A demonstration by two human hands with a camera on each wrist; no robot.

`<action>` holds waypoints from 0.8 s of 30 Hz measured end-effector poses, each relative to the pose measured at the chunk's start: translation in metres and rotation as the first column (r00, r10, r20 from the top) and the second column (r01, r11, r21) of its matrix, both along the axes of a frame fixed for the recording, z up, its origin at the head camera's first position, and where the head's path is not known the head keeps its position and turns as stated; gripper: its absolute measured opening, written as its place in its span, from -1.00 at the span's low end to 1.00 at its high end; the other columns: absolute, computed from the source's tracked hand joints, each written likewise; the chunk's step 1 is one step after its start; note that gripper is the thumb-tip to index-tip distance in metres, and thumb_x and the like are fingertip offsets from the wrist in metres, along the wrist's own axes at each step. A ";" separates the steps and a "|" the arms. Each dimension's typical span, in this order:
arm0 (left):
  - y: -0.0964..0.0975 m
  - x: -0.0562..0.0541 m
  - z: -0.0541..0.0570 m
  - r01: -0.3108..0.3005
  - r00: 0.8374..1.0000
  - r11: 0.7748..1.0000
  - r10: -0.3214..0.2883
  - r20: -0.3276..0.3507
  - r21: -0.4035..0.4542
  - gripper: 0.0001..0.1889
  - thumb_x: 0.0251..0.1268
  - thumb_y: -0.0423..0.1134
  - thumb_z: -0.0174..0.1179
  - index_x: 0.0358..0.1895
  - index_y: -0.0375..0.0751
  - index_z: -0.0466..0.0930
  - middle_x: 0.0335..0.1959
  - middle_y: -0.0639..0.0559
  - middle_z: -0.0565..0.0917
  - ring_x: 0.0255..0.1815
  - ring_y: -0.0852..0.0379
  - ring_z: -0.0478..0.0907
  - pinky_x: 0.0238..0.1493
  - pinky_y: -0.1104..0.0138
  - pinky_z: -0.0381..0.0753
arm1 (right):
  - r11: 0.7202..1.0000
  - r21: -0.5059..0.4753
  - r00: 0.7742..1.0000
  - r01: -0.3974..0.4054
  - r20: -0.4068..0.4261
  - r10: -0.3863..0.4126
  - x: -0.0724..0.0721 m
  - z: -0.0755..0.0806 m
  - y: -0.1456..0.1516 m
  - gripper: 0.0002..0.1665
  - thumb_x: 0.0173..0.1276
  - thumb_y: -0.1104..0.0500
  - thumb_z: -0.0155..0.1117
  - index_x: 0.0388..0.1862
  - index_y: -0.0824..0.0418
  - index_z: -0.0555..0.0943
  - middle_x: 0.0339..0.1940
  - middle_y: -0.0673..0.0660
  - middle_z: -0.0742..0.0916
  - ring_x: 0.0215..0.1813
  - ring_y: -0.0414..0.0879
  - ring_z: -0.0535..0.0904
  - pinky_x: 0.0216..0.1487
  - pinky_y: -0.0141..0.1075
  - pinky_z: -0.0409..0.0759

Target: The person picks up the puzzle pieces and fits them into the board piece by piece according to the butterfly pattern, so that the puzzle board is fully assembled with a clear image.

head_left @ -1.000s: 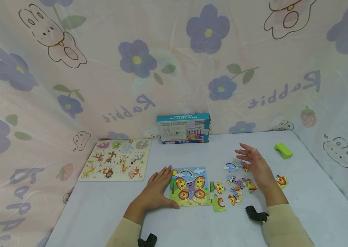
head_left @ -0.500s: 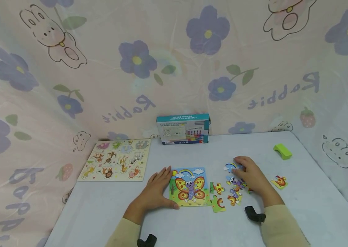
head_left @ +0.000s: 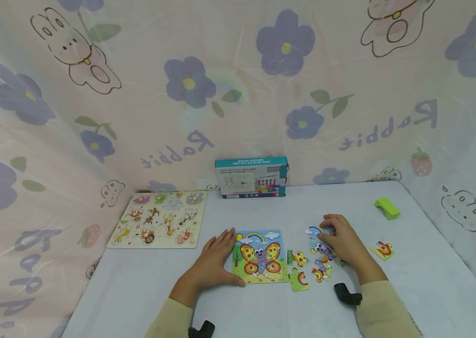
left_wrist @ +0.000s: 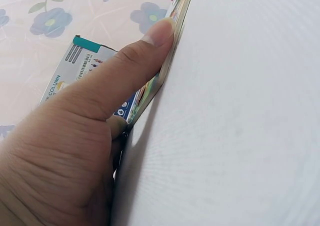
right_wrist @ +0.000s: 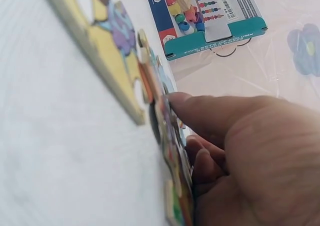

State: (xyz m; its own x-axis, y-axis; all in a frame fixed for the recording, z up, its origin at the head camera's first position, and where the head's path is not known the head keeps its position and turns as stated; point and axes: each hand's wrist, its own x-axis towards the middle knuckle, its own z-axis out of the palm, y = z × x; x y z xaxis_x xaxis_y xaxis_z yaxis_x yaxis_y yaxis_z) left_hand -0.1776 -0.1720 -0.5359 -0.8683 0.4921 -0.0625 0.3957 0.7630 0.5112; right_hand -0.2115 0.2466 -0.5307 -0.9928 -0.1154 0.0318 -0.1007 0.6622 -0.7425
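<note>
**Left hand (head_left: 210, 266) against square butterfly-printed board (head_left: 260, 258), right hand (head_left: 348, 241) on small blue rainbow-printed puzzle piece (head_left: 315, 231)**

In the head view, board lying flat near the middle of the white table (head_left: 238, 314), with straight, spread left fingers along its left edge. Hands well apart. To the right, rainbow piece pinched between right thumb and bent fingers, at the far end of a column; next nearer, purple-faced puzzle piece (head_left: 321, 249), then purple-and-yellow puzzle piece (head_left: 321, 271). Between column and board, yellow-winged tree puzzle piece (head_left: 298, 258) and, nearer, green puzzle piece with red curve (head_left: 298, 280). Farther right, loose red-and-orange puzzle piece (head_left: 383, 250).

Only in the head view: lime-green arched block (head_left: 387, 208) at far right and cream animal-picture board (head_left: 132, 241) at far left. In all three, teal-and-white cardboard box (head_left: 250, 177) at far middle.

Only in the left wrist view: board's thin edge, touched by the outstretched left thumb (left_wrist: 135, 56). In the right wrist view, pieces nearly edge-on and blurred, right thumb (right_wrist: 210, 106) touching; contact of the other fingertips hidden.

Butterfly's head toward the far side, feet near; board's sides nearly equal. Rainbow piece's visible part running left to right, right end under the hand; column's long axis near to far.
</note>
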 end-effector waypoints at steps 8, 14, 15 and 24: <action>0.000 0.001 0.000 -0.007 1.000 1.000 0.007 0.003 0.009 0.47 -0.15 0.58 0.55 0.80 -0.11 0.06 0.82 0.13 -0.08 0.80 0.10 -0.28 0.71 -0.02 -0.30 | 1.000 -0.013 1.000 -0.007 0.013 0.008 -0.001 0.000 0.001 -0.69 0.57 0.22 0.43 0.16 0.37 0.65 0.55 0.42 0.41 0.57 0.44 0.28 0.50 0.35 0.33; 0.000 0.001 -0.001 -0.004 1.000 1.000 0.004 0.001 0.013 0.49 -0.17 0.61 0.53 0.80 -0.12 0.05 0.82 0.11 -0.08 0.80 0.10 -0.28 0.71 -0.03 -0.28 | 0.999 -0.004 0.999 -0.050 0.017 0.051 0.000 0.000 0.001 -0.57 0.54 0.19 0.47 0.27 0.39 0.69 0.57 0.45 0.38 0.63 0.53 0.12 0.54 0.47 0.14; 0.000 0.000 -0.002 -0.005 1.000 1.000 0.005 0.000 0.013 0.50 -0.17 0.62 0.52 0.80 -0.11 0.05 0.82 0.12 -0.08 0.80 0.10 -0.28 0.71 -0.03 -0.28 | 0.999 -0.007 0.999 -0.051 0.016 0.051 0.000 0.000 0.001 -0.61 0.53 0.21 0.47 0.23 0.38 0.70 0.57 0.45 0.38 0.63 0.53 0.12 0.54 0.47 0.15; 0.000 0.001 -0.002 -0.014 1.000 1.000 0.014 0.004 0.019 0.49 -0.18 0.63 0.51 0.80 -0.09 0.07 0.82 0.15 -0.08 0.79 0.11 -0.28 0.71 -0.02 -0.29 | 0.997 -0.056 0.999 -0.045 -0.019 0.044 0.000 -0.001 0.000 -0.74 0.50 0.32 0.47 0.09 0.32 0.66 0.24 0.33 0.66 0.38 0.36 0.47 0.43 0.34 0.39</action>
State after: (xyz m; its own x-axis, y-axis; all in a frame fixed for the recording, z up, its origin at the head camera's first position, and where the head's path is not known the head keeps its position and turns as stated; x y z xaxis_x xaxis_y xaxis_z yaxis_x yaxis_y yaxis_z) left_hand -0.1770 -0.1716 -0.5381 -0.8749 0.4810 -0.0567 0.3828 0.7585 0.5274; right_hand -0.2119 0.2466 -0.5317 -0.9860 -0.1566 0.0574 -0.1427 0.6138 -0.7764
